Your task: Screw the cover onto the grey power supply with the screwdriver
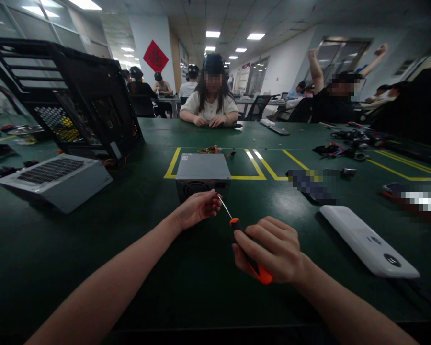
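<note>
A grey computer power supply (pixel 203 166) stands on the green table in front of me, its fan grille and socket facing my hands. Wrapped round the orange and black handle of a screwdriver (pixel 236 224) is my right hand (pixel 273 247). The thin metal shaft points up and left to the fingertips of my left hand (pixel 202 208). Those fingers are curled, with thumb and forefinger pinched at the screwdriver's tip, just before the power supply's near face. Whether a small screw sits between them is too small to see. Coloured cables (pixel 211 150) lie behind the power supply.
At the left stand an open black computer case (pixel 72 96) and a grey perforated metal unit (pixel 57 179). A white power bank-like device (pixel 368 239) and a dark phone-like slab (pixel 311 186) lie at the right. Tangled cables (pixel 345 143) are farther back. A person (pixel 211 103) sits opposite.
</note>
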`<state>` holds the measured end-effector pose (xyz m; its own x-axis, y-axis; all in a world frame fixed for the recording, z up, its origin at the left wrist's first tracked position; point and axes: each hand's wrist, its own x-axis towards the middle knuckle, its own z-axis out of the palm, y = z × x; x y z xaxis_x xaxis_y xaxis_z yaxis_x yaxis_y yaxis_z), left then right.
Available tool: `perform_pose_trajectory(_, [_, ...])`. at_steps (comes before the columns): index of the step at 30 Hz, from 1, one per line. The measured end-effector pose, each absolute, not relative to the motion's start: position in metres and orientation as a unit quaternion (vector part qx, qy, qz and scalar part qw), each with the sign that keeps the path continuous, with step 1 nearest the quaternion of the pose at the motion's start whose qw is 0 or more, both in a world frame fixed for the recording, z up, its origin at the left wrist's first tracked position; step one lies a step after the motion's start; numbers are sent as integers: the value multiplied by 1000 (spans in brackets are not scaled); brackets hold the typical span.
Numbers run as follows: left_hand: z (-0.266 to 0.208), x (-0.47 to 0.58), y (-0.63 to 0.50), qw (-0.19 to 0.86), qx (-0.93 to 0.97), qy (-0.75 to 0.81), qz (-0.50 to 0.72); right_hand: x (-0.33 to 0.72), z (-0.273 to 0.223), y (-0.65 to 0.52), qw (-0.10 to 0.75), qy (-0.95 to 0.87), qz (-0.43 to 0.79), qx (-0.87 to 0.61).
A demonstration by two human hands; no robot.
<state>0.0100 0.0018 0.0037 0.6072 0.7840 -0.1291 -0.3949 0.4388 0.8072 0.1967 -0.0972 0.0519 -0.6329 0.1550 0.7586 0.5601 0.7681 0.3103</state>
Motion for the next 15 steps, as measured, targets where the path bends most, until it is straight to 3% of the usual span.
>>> perform_pose_trajectory(15, [2, 10, 6, 788, 408, 312, 340, 200, 51, -93, 373, -857, -273, -228])
